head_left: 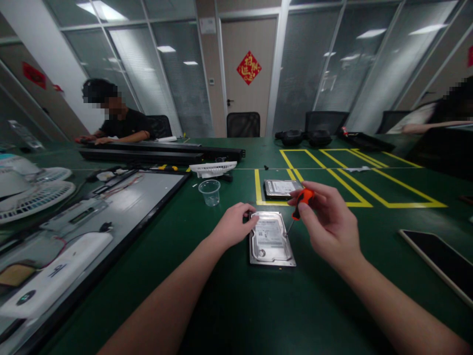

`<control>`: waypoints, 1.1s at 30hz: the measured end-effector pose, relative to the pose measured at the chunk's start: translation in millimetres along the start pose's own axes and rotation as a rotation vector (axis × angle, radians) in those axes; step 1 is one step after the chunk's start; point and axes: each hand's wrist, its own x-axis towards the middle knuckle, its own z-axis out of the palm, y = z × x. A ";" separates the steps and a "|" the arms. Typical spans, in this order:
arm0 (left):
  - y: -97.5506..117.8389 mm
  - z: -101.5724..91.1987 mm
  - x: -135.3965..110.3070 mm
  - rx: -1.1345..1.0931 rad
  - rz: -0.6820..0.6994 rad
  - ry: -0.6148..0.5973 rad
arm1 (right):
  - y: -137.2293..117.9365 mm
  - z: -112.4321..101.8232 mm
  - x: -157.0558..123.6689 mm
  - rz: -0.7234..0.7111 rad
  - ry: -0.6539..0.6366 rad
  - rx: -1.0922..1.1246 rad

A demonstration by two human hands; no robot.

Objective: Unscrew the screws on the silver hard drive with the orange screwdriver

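Observation:
A silver hard drive (271, 241) lies label up on the green table. My left hand (236, 224) grips its far left corner, thumb on the top face and fingers curled at the edge. In my right hand (330, 222) is an orange and black screwdriver (303, 201), pinched by the handle and tilted. Its thin shaft points down to the drive's right edge; whether the tip sits in a screw is too small to tell. Just beyond lies a second hard drive (283, 188), close to the right fingertips.
Left of the drive stands a clear plastic cup (210, 193), with a white grille part (212, 169) behind it. A large opened panel (121, 217) and white fans (37, 197) fill the left side. A phone (436, 256) lies right. Two people sit across the table.

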 end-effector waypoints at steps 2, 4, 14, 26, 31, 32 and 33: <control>-0.8 0.5 0.0 -0.008 -0.003 0.000 | 1.2 0.1 0.4 -0.022 0.017 -0.039; -1.5 0.8 0.0 -0.012 -0.007 0.001 | 1.8 0.1 1.1 -0.048 0.037 -0.085; 0.9 -0.9 -0.7 -0.008 -0.019 -0.009 | -4.3 -1.2 1.6 -0.027 0.047 -0.026; 2.0 -1.2 -0.9 -0.005 -0.023 -0.007 | 2.4 1.2 2.3 -0.057 0.086 -0.123; 2.4 -1.4 -0.4 0.003 -0.011 -0.004 | -0.3 -0.3 2.5 -0.061 0.067 -0.145; 2.4 -1.4 -0.4 0.001 -0.010 -0.004 | -1.8 -0.7 2.3 -0.056 0.068 -0.136; 2.4 -1.4 -0.5 -0.001 -0.009 -0.006 | -3.3 -1.0 2.1 -0.049 0.069 -0.123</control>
